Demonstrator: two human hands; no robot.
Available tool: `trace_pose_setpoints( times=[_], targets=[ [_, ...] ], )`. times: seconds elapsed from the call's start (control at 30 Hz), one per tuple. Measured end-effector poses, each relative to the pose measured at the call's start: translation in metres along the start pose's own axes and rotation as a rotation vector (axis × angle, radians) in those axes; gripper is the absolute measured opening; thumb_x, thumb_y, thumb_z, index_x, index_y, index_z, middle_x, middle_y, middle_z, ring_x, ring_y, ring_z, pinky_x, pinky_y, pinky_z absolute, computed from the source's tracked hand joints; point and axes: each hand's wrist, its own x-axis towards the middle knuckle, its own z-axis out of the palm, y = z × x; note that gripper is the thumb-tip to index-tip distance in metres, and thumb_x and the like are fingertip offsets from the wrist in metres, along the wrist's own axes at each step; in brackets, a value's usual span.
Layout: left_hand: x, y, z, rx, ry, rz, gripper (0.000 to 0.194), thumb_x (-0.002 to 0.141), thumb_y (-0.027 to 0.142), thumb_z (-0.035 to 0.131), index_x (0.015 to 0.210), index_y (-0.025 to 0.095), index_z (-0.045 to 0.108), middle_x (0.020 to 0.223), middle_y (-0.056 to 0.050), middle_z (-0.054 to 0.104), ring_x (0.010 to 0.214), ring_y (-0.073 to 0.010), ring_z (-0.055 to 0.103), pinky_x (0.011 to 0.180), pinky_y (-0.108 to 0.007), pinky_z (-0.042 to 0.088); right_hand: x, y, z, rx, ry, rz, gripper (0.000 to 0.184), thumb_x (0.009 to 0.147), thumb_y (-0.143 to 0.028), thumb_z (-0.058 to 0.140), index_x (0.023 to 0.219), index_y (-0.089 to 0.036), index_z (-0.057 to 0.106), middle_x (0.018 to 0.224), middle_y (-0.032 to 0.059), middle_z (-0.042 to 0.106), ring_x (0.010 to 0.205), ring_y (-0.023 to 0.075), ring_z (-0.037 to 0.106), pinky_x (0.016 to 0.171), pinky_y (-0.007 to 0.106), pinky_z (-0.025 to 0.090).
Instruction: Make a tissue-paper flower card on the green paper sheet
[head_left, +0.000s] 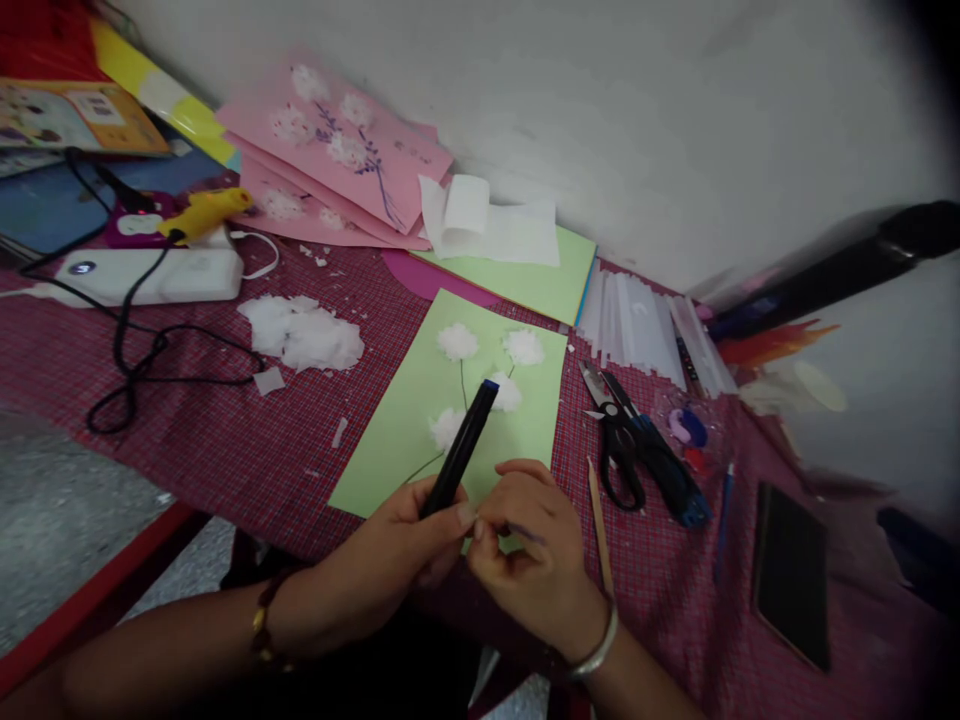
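My left hand (397,560) is closed around a black marker (467,445) with a blue end, which slants up and away over the paper. Close beside it, my right hand (532,550) is in a pinch, its fingertips near my left thumb; whatever they hold is hidden. A dark line marks one of its fingers. Beneath both hands lies a light green sheet (397,420). Several fluffy white paper flowers (457,341) sit on it, with thin drawn stems. The marker partly covers the middle of the sheet.
Left of the sheet are white paper scraps (304,332), a power bank (150,277), cables and a yellow glue gun (206,212). Pink flower cards (337,150) lean at the back. To the right are scissors (619,450), a blue cutter (667,470), glue sticks (630,315) and a phone (793,570).
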Motion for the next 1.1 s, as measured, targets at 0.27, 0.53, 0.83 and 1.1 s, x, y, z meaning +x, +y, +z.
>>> trace_pose_setpoints(
  times=[0.27,0.53,0.83,1.1],
  targets=[
    [-0.006,0.005,0.000,0.022,-0.080,-0.049,0.031,0.084,0.038,0.067,0.074,0.017,0.047,0.050,0.011,0.031,0.043,-0.0030,0.020,0.040,-0.018,0.015,0.003,0.004,-0.006,-0.003,0.024,0.020,0.019,0.071,-0.004,0.051,0.065,-0.022,0.048,0.056,-0.0067,0.050,0.055,0.0102,0.049,0.077,0.034,0.051],
    [-0.005,0.010,-0.002,-0.029,0.024,-0.087,0.026,0.079,0.035,0.067,0.093,0.016,0.057,0.043,0.012,0.031,0.038,-0.0040,0.019,0.039,-0.020,0.013,0.004,0.007,-0.008,0.210,0.049,0.368,0.015,0.080,-0.007,0.053,0.073,-0.020,0.057,0.070,-0.0022,0.058,0.065,0.0105,0.057,0.058,0.023,0.046],
    [-0.002,-0.001,-0.005,0.165,-0.019,0.000,0.033,0.084,0.045,0.065,0.077,0.017,0.050,0.050,0.010,0.033,0.044,-0.0040,0.022,0.040,-0.020,0.013,-0.001,0.005,-0.005,0.630,-0.038,0.734,0.018,0.095,-0.030,0.049,0.086,-0.020,0.061,0.050,-0.0082,0.046,0.049,0.0083,0.051,0.053,0.022,0.047],
    [-0.006,-0.001,-0.002,0.256,-0.138,0.018,0.048,0.092,0.061,0.045,0.080,0.015,0.054,0.053,0.007,0.035,0.046,-0.0056,0.024,0.043,-0.021,0.018,-0.008,0.009,-0.005,0.906,-0.122,0.779,0.029,0.089,-0.047,0.060,0.100,-0.020,0.062,0.056,-0.0075,0.047,0.048,0.0082,0.048,0.046,0.022,0.037]
  ],
)
